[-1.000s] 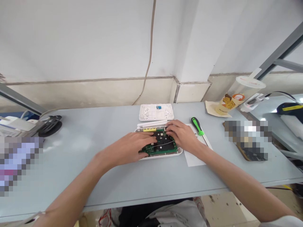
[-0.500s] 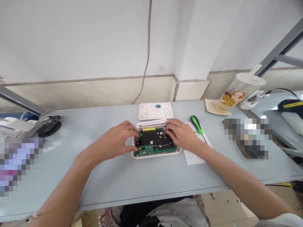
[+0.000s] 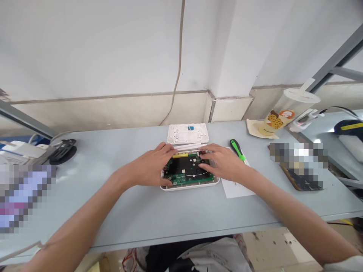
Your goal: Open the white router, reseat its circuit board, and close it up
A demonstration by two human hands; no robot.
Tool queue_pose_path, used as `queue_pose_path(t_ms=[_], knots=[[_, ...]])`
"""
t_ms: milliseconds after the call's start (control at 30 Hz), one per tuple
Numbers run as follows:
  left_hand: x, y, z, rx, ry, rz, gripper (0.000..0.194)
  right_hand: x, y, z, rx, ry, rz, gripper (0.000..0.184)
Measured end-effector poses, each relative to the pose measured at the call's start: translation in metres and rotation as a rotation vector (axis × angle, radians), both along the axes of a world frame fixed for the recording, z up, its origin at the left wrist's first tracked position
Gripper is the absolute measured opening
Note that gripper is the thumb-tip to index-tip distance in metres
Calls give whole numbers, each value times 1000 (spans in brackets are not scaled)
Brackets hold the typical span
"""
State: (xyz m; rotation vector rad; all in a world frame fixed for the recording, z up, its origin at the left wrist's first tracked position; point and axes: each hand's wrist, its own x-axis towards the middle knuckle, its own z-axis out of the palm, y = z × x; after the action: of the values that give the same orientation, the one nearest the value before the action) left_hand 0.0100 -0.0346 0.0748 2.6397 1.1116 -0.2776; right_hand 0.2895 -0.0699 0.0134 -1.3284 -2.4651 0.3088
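Observation:
A green circuit board (image 3: 181,181) with a large black heat plate (image 3: 177,166), a yellow port strip (image 3: 180,155) and a thin white antenna wire sits in a shallow white router casing (image 3: 193,186). My left hand (image 3: 150,166) is closed across the casing's left end, thumb at the front and fingers at the back. Over the right end lies my right hand (image 3: 227,160), fingers apart, the tips at the board's right part. Behind stands the casing's other half, a white cover (image 3: 172,135) with a blue piece (image 3: 191,128) on it. White bars (image 3: 188,147) lie between.
To the right are a green-and-black screwdriver (image 3: 236,149) on white paper (image 3: 236,192), a drink cup (image 3: 276,117) and a blurred phone-like object (image 3: 300,173). White adapters (image 3: 25,149) and a black stand (image 3: 64,151) are at left. A cable hangs down the wall.
My left hand has moved right and now reaches across the casing's left end. My right hand's finger and thumb have spread farther apart. The view has shifted slightly.

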Motion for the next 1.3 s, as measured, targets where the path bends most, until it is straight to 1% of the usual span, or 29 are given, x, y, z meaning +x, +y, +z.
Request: queue_pose_path(t_ms=[33, 133, 200, 367, 467, 600, 800, 867, 967, 1033, 1100, 1200, 1300], knots=[[2, 1, 2, 4, 22, -17, 75, 0, -1, 5, -38, -34, 16, 34], [9, 2, 9, 32, 78, -41, 71, -3, -4, 20, -109, -131, 68, 65], [14, 1, 11, 50, 109, -36, 70, -7, -5, 27, -140, -189, 98, 79], [22, -1, 8, 64, 167, -39, 73, -16, -1, 34, -146, -281, 144, 92], [24, -2, 6, 68, 130, -37, 68, -18, 1, 33, -115, -288, 138, 91], [27, -3, 5, 62, 69, -49, 61, -17, 2, 30, -74, -243, 144, 82], [31, -3, 5, 83, 92, -61, 62, -15, 1, 28, -57, -272, 138, 67], [30, -2, 3, 98, 108, -73, 61, -15, 1, 29, -62, -273, 138, 66], [22, 1, 1, 86, 77, -63, 65, -13, 1, 30, -97, -240, 118, 70], [14, 5, -1, 48, 17, -46, 68, -10, 2, 29, -116, -235, 89, 73], [5, 7, -4, -6, -62, -33, 67, -6, 3, 27, -112, -232, 77, 75], [-10, 11, -8, -99, -180, 3, 62, 0, 6, 22, -86, -176, 66, 71], [-20, 13, -14, -149, -252, 43, 64, 5, 8, 17, -82, -112, 19, 65]])
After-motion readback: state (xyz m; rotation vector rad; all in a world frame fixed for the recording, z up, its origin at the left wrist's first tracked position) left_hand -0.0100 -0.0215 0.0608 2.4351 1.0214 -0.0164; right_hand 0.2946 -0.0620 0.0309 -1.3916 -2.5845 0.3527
